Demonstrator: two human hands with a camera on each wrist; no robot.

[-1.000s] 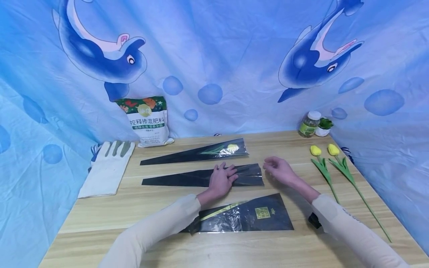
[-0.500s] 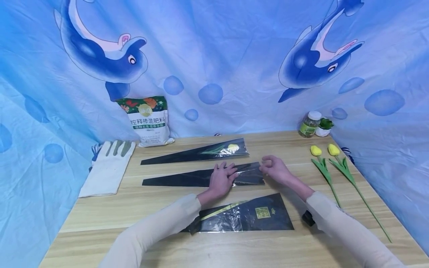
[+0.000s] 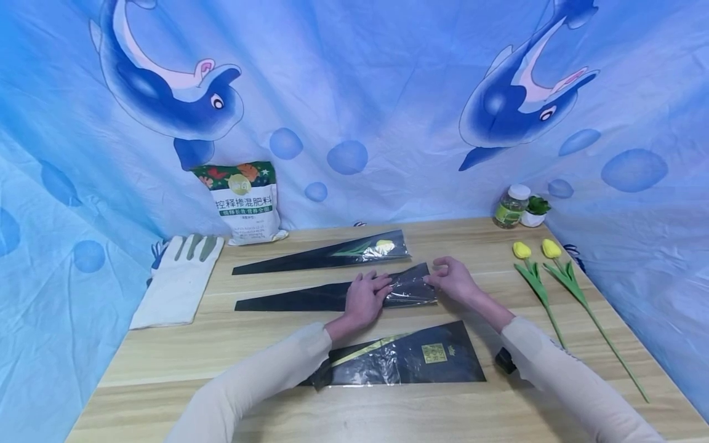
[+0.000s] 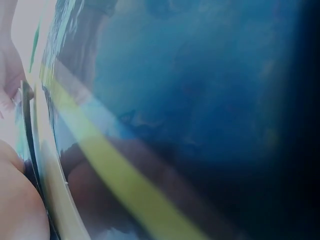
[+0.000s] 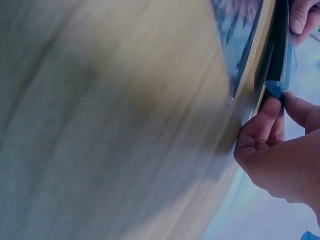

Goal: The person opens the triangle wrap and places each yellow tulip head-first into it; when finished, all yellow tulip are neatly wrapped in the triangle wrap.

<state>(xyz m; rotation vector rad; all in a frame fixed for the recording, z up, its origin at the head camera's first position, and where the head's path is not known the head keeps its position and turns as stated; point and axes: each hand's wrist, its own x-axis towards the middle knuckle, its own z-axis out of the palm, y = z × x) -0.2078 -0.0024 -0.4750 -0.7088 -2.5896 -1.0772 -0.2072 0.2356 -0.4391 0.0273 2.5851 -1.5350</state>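
Observation:
Three tapered black flower sleeves with clear fronts lie in a row in the head view. On the middle flower sleeve (image 3: 310,298) my left hand (image 3: 364,300) rests with its fingers stretched out, pressing on it. At that sleeve's wide right end, my right hand (image 3: 456,282) pinches the edge between thumb and fingertips. The right wrist view shows the pinched corner (image 5: 274,88) standing up from the table. Behind it, the far flower sleeve (image 3: 310,256) has a yellow tulip (image 3: 384,247) inside. The front flower sleeve (image 3: 401,359), with gold print, lies under my left forearm.
Two yellow tulips (image 3: 551,249) with long green stems lie at the right. White work gloves (image 3: 172,289) and a fertilizer bag (image 3: 249,212) are at the left. A lidded jar (image 3: 510,209) and a small potted plant (image 3: 535,212) stand at the back right.
My right hand has moved left onto the middle sleeve's wide end and now pinches its edge, whose upper corner has risen. The left hand has stayed in place.

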